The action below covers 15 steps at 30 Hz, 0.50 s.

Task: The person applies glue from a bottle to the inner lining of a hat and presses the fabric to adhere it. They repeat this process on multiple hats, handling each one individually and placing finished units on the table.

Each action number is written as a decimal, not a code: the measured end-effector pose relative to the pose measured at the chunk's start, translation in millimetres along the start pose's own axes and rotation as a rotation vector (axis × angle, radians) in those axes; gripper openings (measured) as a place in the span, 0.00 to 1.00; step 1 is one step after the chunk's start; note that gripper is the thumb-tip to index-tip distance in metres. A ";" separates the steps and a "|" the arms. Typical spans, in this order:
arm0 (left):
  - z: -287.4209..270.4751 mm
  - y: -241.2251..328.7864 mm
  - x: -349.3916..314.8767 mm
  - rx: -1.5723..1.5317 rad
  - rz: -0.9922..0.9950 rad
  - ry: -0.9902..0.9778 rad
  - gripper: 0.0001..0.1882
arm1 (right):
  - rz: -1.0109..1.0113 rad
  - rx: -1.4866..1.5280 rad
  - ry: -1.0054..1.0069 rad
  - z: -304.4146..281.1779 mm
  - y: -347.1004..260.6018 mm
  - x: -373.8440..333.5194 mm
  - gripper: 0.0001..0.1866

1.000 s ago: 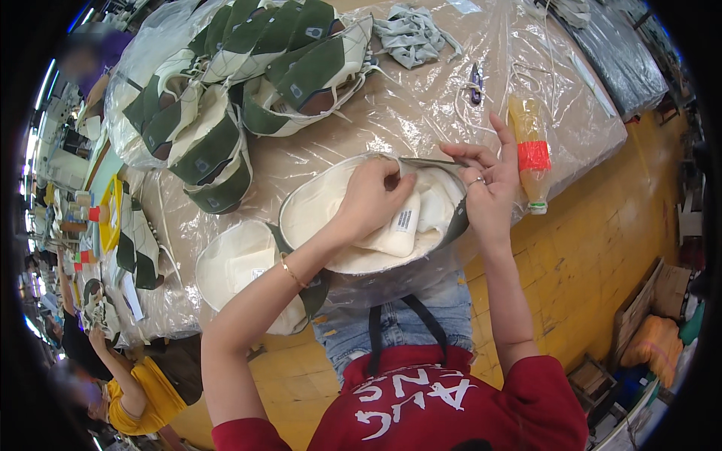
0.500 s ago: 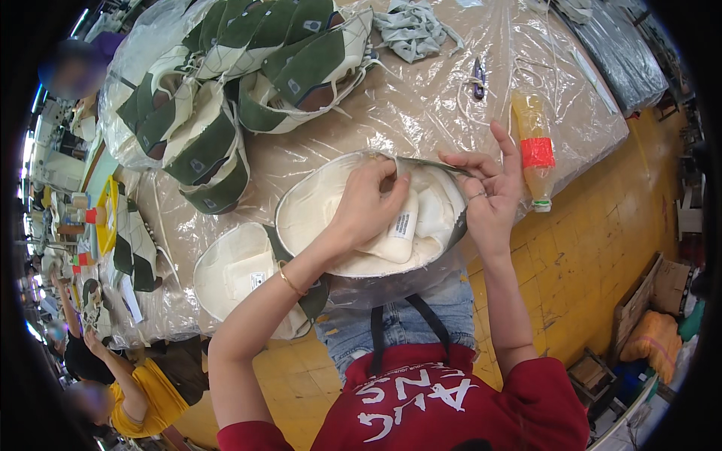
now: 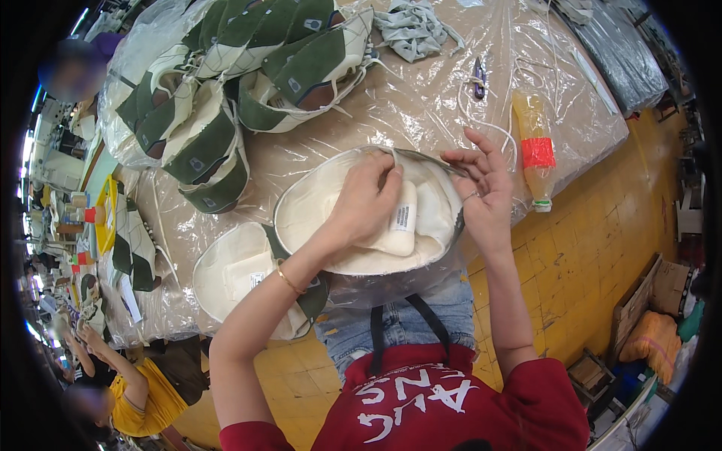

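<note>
- The cream fabric shoe upper with grey-green trim [image 3: 361,225] lies at the near edge of the plastic-covered tabletop [image 3: 421,98].
- Our left hand [image 3: 368,199] has slid deeper, grip clenched on its lining.
- Our right hand [image 3: 481,188] pinches the rim, barely moved: work continues, we judge.
- The orange-labelled bottle [image 3: 534,146] stands beside.

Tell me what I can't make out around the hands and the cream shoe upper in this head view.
- Left hand fingertips: curled into the cream shoe upper, so the grip is hidden.
- Anything pinched in the right hand: too thin to tell.
- Upper's near edge: covered by the left forearm.
- Second cream upper: partly behind the same forearm.
- Bottle contents: blurred under the plastic sheet's glare.
- Small dark tool: too small to identify.
</note>
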<state>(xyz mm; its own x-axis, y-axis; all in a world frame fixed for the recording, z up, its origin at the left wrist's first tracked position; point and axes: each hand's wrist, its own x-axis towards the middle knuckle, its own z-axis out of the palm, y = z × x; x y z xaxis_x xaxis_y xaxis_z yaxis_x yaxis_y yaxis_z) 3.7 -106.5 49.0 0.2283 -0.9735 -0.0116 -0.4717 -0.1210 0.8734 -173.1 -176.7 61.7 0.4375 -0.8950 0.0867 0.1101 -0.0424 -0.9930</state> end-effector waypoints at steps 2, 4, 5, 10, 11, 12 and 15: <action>-2.6 1.8 2.8 0.016 -0.033 0.013 0.13 | 0.009 -0.023 -0.015 0.1 -2.4 1.4 0.32; -5.1 5.0 8.0 0.068 0.003 0.066 0.15 | 0.029 -0.060 -0.038 0.1 -5.7 4.9 0.32; -6.9 6.9 10.3 0.099 -0.017 0.078 0.17 | 0.037 -0.086 -0.048 0.9 -6.8 7.9 0.32; -7.8 12.2 27.9 0.300 -0.264 -0.002 0.25 | 0.037 -0.221 -0.101 7.1 -6.7 29.6 0.31; -7.4 11.0 30.4 0.324 -0.278 0.013 0.26 | 0.045 -0.232 -0.104 8.0 -6.3 32.8 0.31; -6.5 9.2 32.1 0.309 -0.280 0.026 0.26 | 0.044 -0.245 -0.107 8.4 -6.2 35.9 0.31; -3.4 0.6 31.4 0.246 -0.268 0.056 0.24 | 0.050 -0.275 -0.113 7.5 -8.6 43.4 0.31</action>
<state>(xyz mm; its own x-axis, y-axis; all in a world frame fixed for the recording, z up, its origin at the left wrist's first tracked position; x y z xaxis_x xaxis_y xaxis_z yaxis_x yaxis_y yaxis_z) 13.6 -136.6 50.8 0.4143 -0.8897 -0.1918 -0.5777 -0.4199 0.7000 -148.4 -211.9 74.6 0.5349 -0.8444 0.0301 -0.1536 -0.1322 -0.9793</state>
